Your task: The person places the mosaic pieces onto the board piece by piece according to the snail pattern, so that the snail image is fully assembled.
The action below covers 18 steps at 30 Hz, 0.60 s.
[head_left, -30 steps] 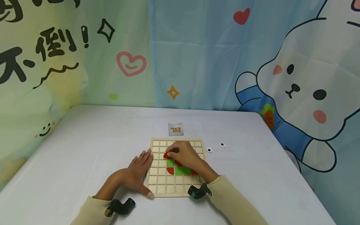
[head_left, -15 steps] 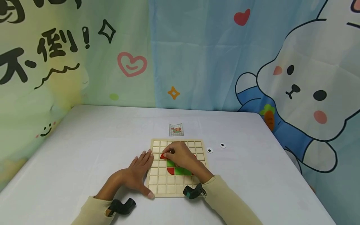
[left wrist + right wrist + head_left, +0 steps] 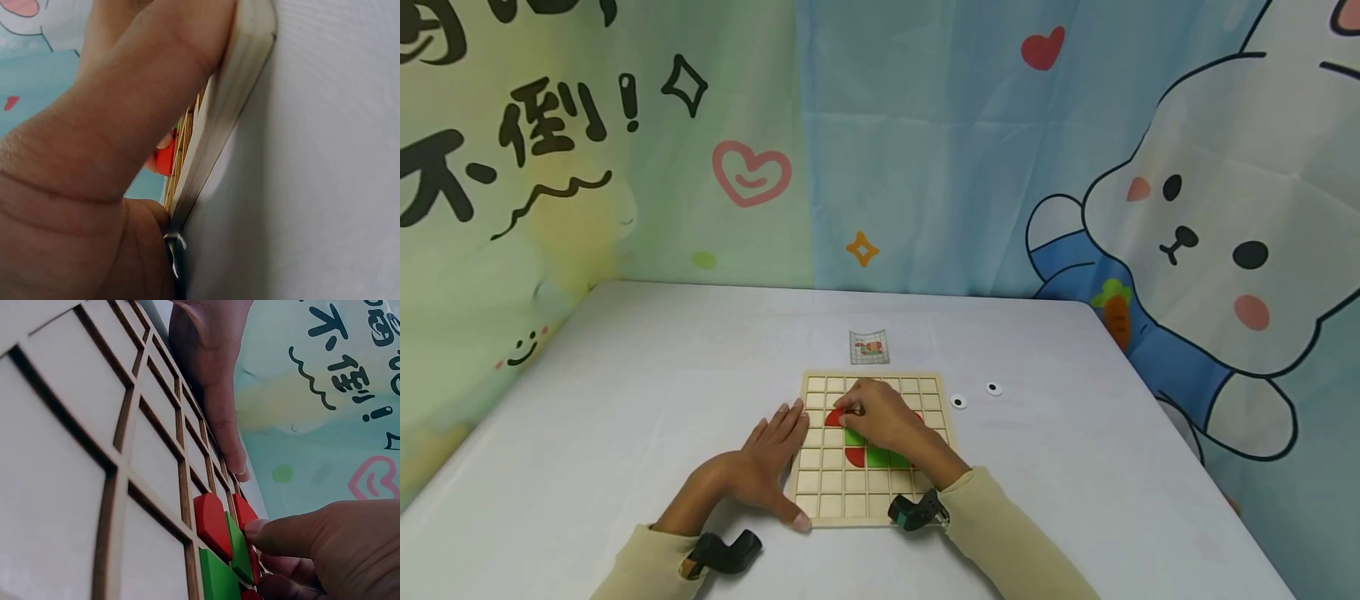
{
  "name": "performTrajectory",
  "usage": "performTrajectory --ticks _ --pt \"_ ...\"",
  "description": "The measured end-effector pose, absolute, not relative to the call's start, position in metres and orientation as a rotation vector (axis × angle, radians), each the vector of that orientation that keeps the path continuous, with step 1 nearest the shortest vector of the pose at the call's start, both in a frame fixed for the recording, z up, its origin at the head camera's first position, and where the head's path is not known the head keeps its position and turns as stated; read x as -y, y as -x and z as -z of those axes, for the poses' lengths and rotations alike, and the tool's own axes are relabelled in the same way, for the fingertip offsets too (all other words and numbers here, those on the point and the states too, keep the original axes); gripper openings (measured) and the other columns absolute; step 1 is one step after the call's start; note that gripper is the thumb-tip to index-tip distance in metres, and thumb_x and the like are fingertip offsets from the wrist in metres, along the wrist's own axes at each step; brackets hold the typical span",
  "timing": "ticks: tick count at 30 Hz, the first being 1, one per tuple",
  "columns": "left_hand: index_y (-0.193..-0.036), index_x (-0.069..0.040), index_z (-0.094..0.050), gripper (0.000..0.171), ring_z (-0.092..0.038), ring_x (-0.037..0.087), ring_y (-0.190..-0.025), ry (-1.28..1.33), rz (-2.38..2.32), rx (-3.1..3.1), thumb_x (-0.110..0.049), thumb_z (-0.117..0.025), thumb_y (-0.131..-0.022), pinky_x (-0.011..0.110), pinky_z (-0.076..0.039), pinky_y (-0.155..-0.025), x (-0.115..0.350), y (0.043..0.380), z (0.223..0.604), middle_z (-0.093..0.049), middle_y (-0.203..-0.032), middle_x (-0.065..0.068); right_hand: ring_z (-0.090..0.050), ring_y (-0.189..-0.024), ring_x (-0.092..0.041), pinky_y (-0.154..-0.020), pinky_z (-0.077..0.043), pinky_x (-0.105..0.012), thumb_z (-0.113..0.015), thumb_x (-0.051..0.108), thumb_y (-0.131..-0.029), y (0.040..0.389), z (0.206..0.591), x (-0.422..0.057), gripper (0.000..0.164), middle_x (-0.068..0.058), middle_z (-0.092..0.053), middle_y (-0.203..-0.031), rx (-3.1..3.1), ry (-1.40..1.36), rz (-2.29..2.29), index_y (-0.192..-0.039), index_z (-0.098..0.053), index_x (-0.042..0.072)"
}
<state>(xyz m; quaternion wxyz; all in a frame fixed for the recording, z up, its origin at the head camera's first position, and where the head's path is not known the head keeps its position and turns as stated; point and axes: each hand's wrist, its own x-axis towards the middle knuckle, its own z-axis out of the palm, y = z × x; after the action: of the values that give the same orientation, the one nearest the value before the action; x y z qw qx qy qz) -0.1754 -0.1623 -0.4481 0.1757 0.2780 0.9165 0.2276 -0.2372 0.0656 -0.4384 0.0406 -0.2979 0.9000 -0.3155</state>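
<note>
A wooden grid board (image 3: pixel 820 504) lies on the white table. My left hand (image 3: pixel 760 467) rests along its left edge, fingers straight and spread, the thumb at the near left corner. My right hand (image 3: pixel 883 412) reaches over the board and pinches a red piece with a rounded edge (image 3: pixel 832 417) in the upper left cells. In the right wrist view its thumb presses on that red piece (image 3: pixel 244 509). Just below sit a green square (image 3: pixel 853 437) and a red rounded piece (image 3: pixel 854 457). More green squares (image 3: pixel 880 457) are partly under the right hand.
Beyond the board lies a small picture card with a grid (image 3: pixel 868 347). Two white discs with black dots, like eyes, lie right of the board, one nearer (image 3: pixel 958 402) and one farther (image 3: pixel 994 388). A printed cloth (image 3: pixel 917 167) hangs behind the table.
My right hand has shifted slightly left with the red piece, which now lies lower and flatter in the cell left of the green square's column. My left hand has stayed in place.
</note>
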Motion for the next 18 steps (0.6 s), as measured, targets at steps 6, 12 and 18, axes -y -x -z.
performTrajectory --ticks 6,12,18 --pt "-0.153 0.006 -0.005 0.138 0.008 0.039 -0.145 -0.769 -0.617 -2.583 -0.063 -0.082 -0.062 0.057 -0.002 -0.113 0.159 0.172 0.437 0.006 -0.160 0.022 -0.054 -0.085 -0.015 -0.072 -0.045 -0.031 -0.068 0.013 -0.093 0.235 0.436 -0.066 0.023 -0.002 -0.058 -0.103 -2.759 0.928 0.882 -0.114 -0.073 0.008" --pt "-0.154 0.003 -0.004 0.141 0.011 0.036 -0.145 -0.777 -0.632 -2.572 -0.070 -0.079 -0.060 0.055 0.002 -0.113 0.162 0.173 0.441 0.009 -0.160 0.019 -0.055 -0.088 -0.016 -0.077 -0.047 -0.034 -0.063 0.016 -0.096 0.235 0.434 -0.070 0.023 -0.004 -0.057 -0.108 -2.744 0.963 0.871 -0.115 -0.072 0.007" --pt "-0.153 0.006 -0.005 0.142 0.012 0.038 -0.145 -0.786 -0.683 -2.558 -0.071 -0.079 -0.059 0.057 0.002 -0.112 0.162 0.173 0.442 0.008 -0.160 0.021 -0.056 -0.085 -0.013 -0.075 -0.048 -0.032 -0.060 0.016 -0.098 0.236 0.434 -0.083 0.024 -0.003 -0.060 -0.107 -2.750 0.992 0.941 -0.117 -0.071 0.005"
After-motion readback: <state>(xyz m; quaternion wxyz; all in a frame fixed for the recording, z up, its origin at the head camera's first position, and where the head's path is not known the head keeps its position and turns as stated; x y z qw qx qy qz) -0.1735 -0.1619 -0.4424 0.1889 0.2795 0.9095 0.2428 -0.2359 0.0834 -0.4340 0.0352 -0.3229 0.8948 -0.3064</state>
